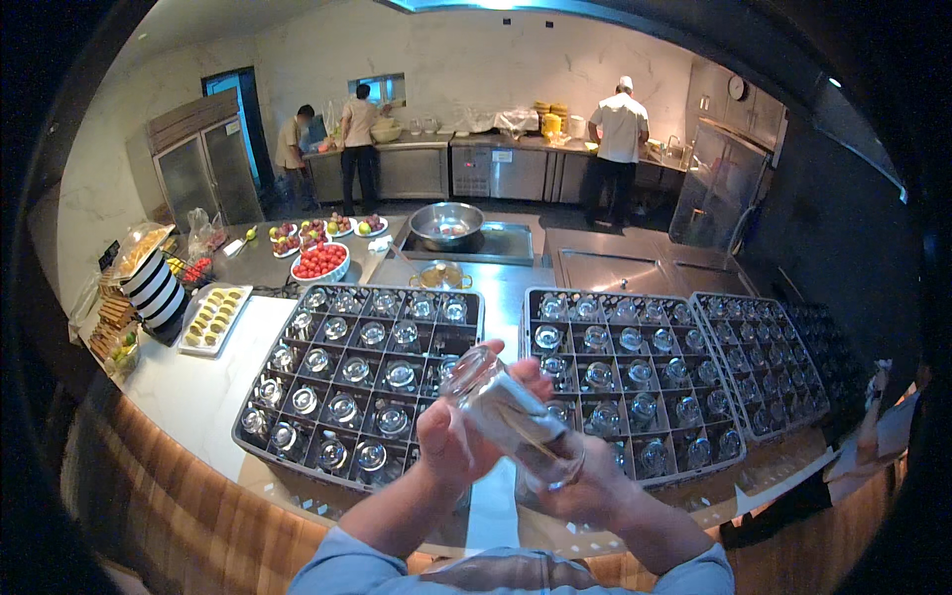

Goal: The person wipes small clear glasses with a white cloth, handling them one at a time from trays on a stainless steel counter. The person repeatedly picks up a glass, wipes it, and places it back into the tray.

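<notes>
A clear drinking glass (473,375) is tilted before my chest, its base end up and to the left. My left hand (455,439) wraps around it, with fingertips showing on the far side. At the lower, open end is my right hand (587,483), partly blurred, holding what looks like a white cloth (513,405) against or inside the glass; which of the two is hard to tell. Below lie a left glass rack (357,294) and a middle glass rack (632,296), divided into cells with upturned glasses. Both hands hide part of the racks' near corners.
Another glass rack (773,431) stands at the right, near a person's arm (869,431). Beyond are a bowl of cherry tomatoes (320,264), fruit plates (338,225), a steel basin (446,223) and a glass-lidded pot (441,277). A tray of food (214,320) sits left. Several people work along the back counter (413,175).
</notes>
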`<act>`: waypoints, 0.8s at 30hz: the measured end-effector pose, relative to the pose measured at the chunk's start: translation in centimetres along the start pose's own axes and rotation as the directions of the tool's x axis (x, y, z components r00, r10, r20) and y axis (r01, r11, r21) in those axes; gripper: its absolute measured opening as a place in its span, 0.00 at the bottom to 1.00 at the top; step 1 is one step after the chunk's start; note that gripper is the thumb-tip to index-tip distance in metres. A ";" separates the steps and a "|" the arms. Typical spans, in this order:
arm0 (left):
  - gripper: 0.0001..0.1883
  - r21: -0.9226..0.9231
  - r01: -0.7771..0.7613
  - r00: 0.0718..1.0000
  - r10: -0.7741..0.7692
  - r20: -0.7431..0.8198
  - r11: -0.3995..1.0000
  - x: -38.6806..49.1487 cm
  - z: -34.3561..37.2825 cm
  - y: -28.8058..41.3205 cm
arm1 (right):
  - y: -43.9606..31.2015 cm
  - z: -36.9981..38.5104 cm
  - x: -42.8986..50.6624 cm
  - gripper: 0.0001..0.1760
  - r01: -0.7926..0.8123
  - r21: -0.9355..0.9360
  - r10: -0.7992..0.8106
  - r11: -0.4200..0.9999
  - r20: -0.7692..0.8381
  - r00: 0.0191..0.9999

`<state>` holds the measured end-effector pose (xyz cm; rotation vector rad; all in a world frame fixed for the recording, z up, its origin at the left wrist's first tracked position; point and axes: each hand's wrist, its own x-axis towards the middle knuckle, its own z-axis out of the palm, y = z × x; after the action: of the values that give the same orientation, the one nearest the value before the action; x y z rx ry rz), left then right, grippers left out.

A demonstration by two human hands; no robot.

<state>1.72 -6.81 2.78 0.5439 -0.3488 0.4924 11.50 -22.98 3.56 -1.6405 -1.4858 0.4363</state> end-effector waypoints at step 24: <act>0.32 0.032 -0.009 0.984 0.014 -0.178 0.999 -0.2 1.5 -2.5 | 2.6 0.2 -1.2 0.33 0.138 -0.104 -0.132 0.985 0.063 0.989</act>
<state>2.65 -9.61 2.90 0.5239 -0.1731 0.5545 12.71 -23.83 1.04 -1.6100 -1.6767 0.3343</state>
